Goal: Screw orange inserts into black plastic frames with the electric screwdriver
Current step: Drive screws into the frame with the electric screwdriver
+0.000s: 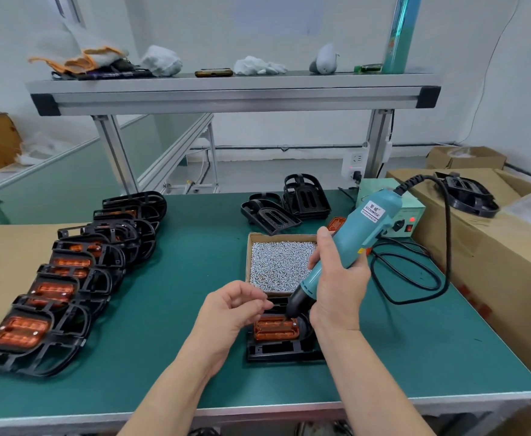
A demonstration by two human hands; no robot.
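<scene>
counter (163,341), near centre: black frame (276,352) flat, orange insert (275,330) seated, long axis left-right | electric screwdriver (345,247) slants from far right, bit down on insert's far-right corner | right hand (339,284) grips barrel | left hand (232,313) curled beside insert, holding anything? cannot tell | step: driving screw; next probably needs a fresh screw, far-left corner
</scene>
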